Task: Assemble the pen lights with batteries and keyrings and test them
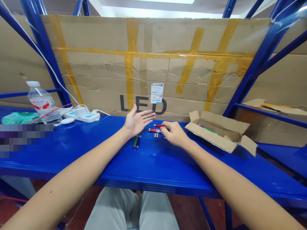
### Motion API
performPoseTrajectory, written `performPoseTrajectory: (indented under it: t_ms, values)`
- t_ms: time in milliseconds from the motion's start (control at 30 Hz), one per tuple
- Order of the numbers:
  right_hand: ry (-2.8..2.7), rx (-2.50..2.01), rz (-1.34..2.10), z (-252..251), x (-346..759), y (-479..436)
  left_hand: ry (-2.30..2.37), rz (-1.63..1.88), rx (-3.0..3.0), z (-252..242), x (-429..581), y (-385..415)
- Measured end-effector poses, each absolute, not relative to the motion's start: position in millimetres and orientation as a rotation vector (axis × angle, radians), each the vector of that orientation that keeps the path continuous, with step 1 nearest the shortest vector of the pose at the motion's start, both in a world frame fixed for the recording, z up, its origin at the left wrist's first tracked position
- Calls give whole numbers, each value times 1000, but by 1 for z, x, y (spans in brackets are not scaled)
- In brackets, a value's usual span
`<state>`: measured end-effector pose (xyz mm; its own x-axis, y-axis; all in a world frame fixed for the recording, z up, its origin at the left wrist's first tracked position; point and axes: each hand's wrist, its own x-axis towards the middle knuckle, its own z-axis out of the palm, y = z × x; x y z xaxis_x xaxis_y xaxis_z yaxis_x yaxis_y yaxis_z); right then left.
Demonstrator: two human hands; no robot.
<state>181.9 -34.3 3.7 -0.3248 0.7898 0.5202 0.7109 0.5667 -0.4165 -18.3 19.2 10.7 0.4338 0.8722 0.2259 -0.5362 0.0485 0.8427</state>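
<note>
My left hand [136, 122] is held above the blue table with its palm turned up and fingers stretched out; nothing rests in it. My right hand [175, 133] has its fingers curled round the end of a red pen-like metal tube [154, 130], perhaps a small laser pointer. Just behind lies a second red tube [157, 126], partly covered by the fingers. Several silver button cells [156, 135] sit in a small group in front of the tubes. Below my left hand, a green tube [135, 141] and a purple tube [138, 142] lie side by side.
An open cardboard box [213, 134] with a green item inside stands at the right. On the left are a plastic bottle [43, 103], a white power strip [82, 115] with cables and a green packet [21, 118]. A large taped carton [105, 73] walls off the back.
</note>
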Motion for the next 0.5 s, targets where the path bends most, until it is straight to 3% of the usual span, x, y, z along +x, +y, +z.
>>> performPoseTrajectory:
  t_ms: [500]
  values:
    - [-2105, -1220, 191, 3, 183, -33, 384, 1099, 1036, 10, -15, 15]
